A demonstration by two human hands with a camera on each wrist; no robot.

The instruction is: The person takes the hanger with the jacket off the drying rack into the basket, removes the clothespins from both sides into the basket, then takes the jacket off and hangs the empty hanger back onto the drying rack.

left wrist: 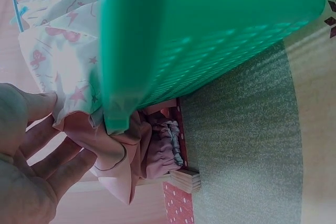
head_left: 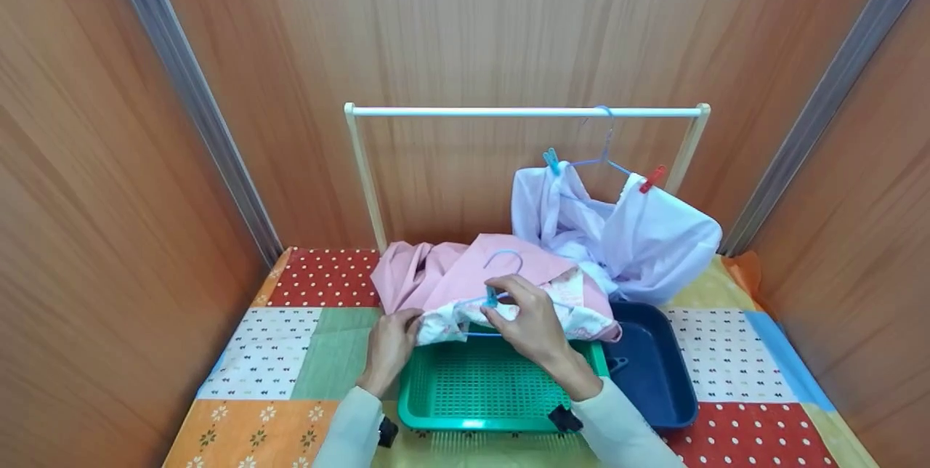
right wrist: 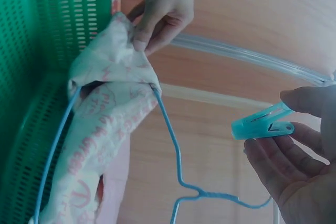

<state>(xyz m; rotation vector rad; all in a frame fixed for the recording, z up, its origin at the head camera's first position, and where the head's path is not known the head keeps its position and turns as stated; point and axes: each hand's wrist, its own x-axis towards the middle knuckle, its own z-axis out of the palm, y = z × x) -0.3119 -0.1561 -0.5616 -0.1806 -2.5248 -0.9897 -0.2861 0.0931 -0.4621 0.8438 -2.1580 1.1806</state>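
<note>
A pink garment with a white, pink-printed inner side [right wrist: 113, 59] lies over the back of the green basket [head_left: 472, 423]. A blue wire hanger [right wrist: 176, 161] lies across it, with printed fabric folded over part of the wire. My left hand [head_left: 390, 344] pinches the fabric's left edge between thumb and fingers. In my right hand [head_left: 534, 319], a turquoise clothespin [right wrist: 262, 123] is held between thumb and fingers, above the hanger and apart from the cloth. The pink outer cloth [head_left: 465, 272] spreads behind, towards the rack.
A white rack rod [head_left: 472, 112] stands behind. From its right part hangs a white garment [head_left: 661, 235] on another blue hanger, with a turquoise clothespin [head_left: 551, 160] and a red clothespin [head_left: 652, 179]. Right of the basket sits a navy tray [head_left: 657, 373]. Wooden panels [head_left: 465, 32] surround the patchwork cloth [head_left: 254, 352].
</note>
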